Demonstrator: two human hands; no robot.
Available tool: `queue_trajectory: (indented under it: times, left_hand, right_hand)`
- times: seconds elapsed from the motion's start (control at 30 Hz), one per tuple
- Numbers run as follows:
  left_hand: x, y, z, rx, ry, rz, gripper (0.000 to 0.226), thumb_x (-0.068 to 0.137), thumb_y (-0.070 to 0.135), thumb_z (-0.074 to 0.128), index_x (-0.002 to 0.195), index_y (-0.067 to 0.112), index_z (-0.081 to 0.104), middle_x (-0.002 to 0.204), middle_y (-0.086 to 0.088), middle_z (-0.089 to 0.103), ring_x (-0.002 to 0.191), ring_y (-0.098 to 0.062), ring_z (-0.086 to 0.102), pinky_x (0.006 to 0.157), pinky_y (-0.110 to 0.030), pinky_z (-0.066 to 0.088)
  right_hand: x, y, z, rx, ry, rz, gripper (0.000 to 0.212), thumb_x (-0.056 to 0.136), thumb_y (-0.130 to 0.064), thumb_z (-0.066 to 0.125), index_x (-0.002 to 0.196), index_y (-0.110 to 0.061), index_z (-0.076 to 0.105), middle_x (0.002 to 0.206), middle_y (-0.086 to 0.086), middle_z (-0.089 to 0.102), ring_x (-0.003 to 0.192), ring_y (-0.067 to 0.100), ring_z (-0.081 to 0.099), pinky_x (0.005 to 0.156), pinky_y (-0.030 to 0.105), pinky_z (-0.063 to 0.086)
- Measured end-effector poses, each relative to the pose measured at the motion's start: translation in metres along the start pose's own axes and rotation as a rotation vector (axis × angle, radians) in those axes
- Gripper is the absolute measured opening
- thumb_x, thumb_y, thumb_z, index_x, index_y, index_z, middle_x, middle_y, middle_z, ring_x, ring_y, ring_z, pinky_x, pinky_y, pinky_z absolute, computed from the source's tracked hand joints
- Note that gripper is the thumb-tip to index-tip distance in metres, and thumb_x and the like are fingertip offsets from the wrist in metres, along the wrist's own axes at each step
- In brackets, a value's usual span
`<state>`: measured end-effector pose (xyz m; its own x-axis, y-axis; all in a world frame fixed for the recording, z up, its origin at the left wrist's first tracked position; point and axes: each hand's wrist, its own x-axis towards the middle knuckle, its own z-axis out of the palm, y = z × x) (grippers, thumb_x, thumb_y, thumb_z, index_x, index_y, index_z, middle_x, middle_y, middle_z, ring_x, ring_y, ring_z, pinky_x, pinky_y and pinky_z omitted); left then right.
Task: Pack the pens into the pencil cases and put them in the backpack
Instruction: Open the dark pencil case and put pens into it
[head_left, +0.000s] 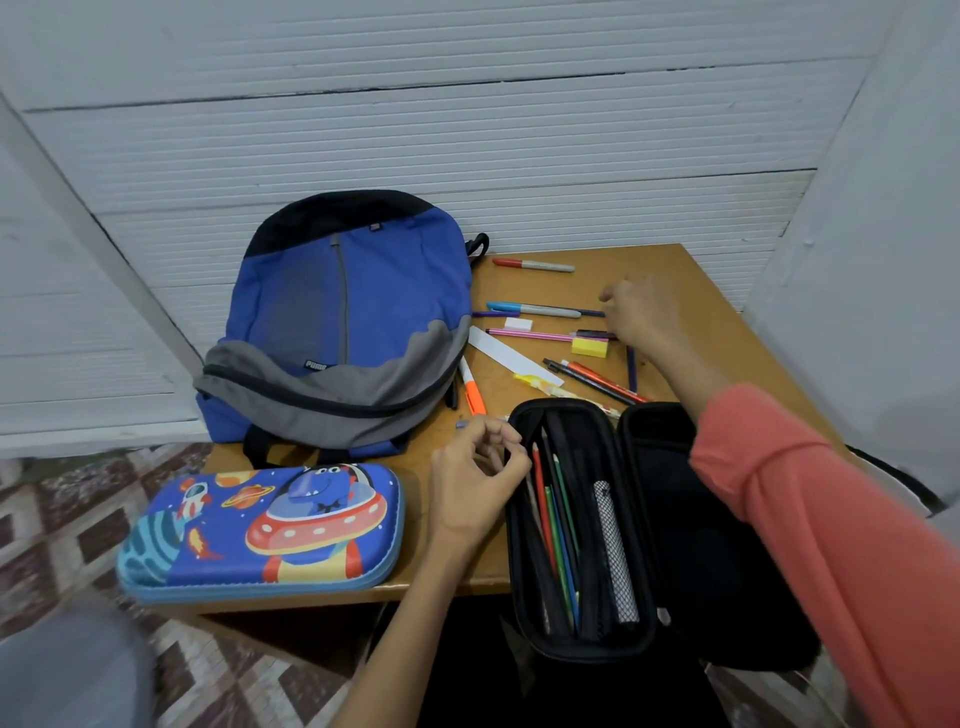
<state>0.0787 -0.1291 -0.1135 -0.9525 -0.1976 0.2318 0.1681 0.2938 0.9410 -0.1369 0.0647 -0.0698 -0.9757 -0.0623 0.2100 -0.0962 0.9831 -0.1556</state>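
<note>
Right hand (644, 317) hides pens (535, 310) partly; grip unclear

A blue and grey backpack (343, 322) is laid flat at the back left of the wooden bench (701, 275). A space-themed pencil case (260, 530) is set at the front left, overhanging the edge. An open black pencil case (582, 519) is set at the front right. Loose pens (524, 335), a red-capped marker (532, 266) and a yellow eraser (589, 347) are scattered behind it.
</note>
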Motion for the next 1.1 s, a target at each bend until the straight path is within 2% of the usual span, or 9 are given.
queue_trajectory:
  times: [0.13, 0.33, 0.43, 0.5, 0.57, 0.7, 0.87, 1.0, 1.1]
  left_hand:
    - [0.0, 0.0, 0.0, 0.002, -0.001, 0.01, 0.016, 0.079, 0.002, 0.068, 0.079, 0.018, 0.066, 0.074, -0.001, 0.065, 0.058, -0.006, 0.051, 0.057, -0.02, 0.045]
    - [0.0, 0.0, 0.001, -0.001, 0.005, 0.01, 0.017, 0.079, 0.002, 0.067, 0.079, 0.019, 0.066, 0.073, 0.001, 0.065, 0.059, -0.005, 0.051, 0.057, -0.02, 0.045]
    - [0.001, -0.001, 0.001, 0.003, 0.001, 0.014, 0.016, 0.079, 0.001, 0.068, 0.079, 0.017, 0.066, 0.073, -0.002, 0.065, 0.059, -0.006, 0.051, 0.057, -0.018, 0.042]
    - [0.0, -0.002, 0.001, 0.001, 0.002, 0.015, 0.017, 0.078, 0.002, 0.068, 0.078, 0.018, 0.065, 0.073, -0.003, 0.064, 0.059, -0.007, 0.051, 0.057, -0.02, 0.043]
    - [0.0, -0.002, 0.002, -0.003, 0.004, 0.016, 0.017, 0.079, 0.002, 0.068, 0.078, 0.018, 0.065, 0.071, -0.004, 0.064, 0.059, -0.007, 0.051, 0.057, -0.019, 0.042]
    - [0.0, -0.001, 0.002, -0.006, 0.007, 0.009, 0.016, 0.078, 0.0, 0.068, 0.077, 0.016, 0.066, 0.07, -0.002, 0.063, 0.06, -0.005, 0.05, 0.056, -0.015, 0.04]
    - [0.002, -0.005, 0.003, -0.017, 0.008, 0.005, 0.016, 0.078, 0.0, 0.068, 0.077, 0.016, 0.066, 0.068, 0.0, 0.062, 0.06, -0.004, 0.05, 0.057, -0.017, 0.041]
    - [0.003, -0.009, 0.003, -0.026, 0.018, 0.01, 0.018, 0.078, 0.0, 0.069, 0.076, 0.017, 0.066, 0.067, 0.008, 0.061, 0.06, -0.005, 0.051, 0.058, -0.018, 0.04]
    - [0.003, -0.009, 0.002, -0.034, 0.014, 0.02, 0.017, 0.078, 0.002, 0.07, 0.077, 0.018, 0.066, 0.066, 0.01, 0.061, 0.059, -0.004, 0.051, 0.058, -0.017, 0.04]
  right_hand:
    - [0.006, 0.006, 0.018, -0.157, -0.046, -0.018, 0.031, 0.098, -0.016, 0.046, 0.124, -0.02, 0.062, 0.125, 0.014, 0.055, 0.121, 0.033, 0.045, 0.098, 0.042, 0.035]
    - [0.003, 0.007, 0.026, -0.074, 0.119, 0.038, 0.02, 0.098, -0.018, 0.049, 0.108, -0.011, 0.065, 0.116, 0.013, 0.06, 0.114, 0.032, 0.049, 0.093, 0.044, 0.035]
    - [0.001, 0.003, 0.011, 0.422, 0.21, 0.149, 0.02, 0.099, -0.021, 0.048, 0.109, -0.011, 0.062, 0.113, 0.009, 0.063, 0.107, 0.026, 0.056, 0.092, 0.039, 0.043]
    - [-0.006, -0.003, -0.004, 0.864, 0.237, 0.137, 0.014, 0.099, -0.018, 0.049, 0.109, -0.012, 0.057, 0.11, 0.007, 0.063, 0.097, 0.016, 0.059, 0.076, 0.026, 0.049]
    - [-0.021, -0.011, -0.024, 1.206, 0.291, 0.084, 0.006, 0.099, -0.012, 0.049, 0.101, -0.014, 0.054, 0.101, 0.006, 0.063, 0.084, 0.011, 0.062, 0.061, 0.023, 0.053]
    - [-0.058, -0.02, -0.054, 1.445, 0.371, 0.0, 0.009, 0.1, -0.012, 0.049, 0.101, -0.017, 0.055, 0.092, 0.008, 0.063, 0.072, 0.015, 0.062, 0.055, 0.026, 0.054]
    - [-0.105, -0.03, -0.057, 1.443, -0.015, 0.086, 0.015, 0.096, -0.011, 0.055, 0.11, -0.008, 0.06, 0.091, 0.009, 0.063, 0.058, 0.012, 0.058, 0.052, 0.023, 0.051]
    - [-0.141, -0.045, -0.046, 1.378, -0.379, 0.131, 0.019, 0.095, -0.009, 0.057, 0.112, 0.0, 0.06, 0.085, 0.014, 0.064, 0.058, 0.016, 0.06, 0.052, 0.025, 0.055]
    - [-0.157, -0.055, -0.039, 1.261, -0.536, 0.087, 0.02, 0.092, -0.007, 0.061, 0.111, 0.001, 0.058, 0.078, 0.017, 0.065, 0.058, 0.02, 0.063, 0.054, 0.029, 0.057]
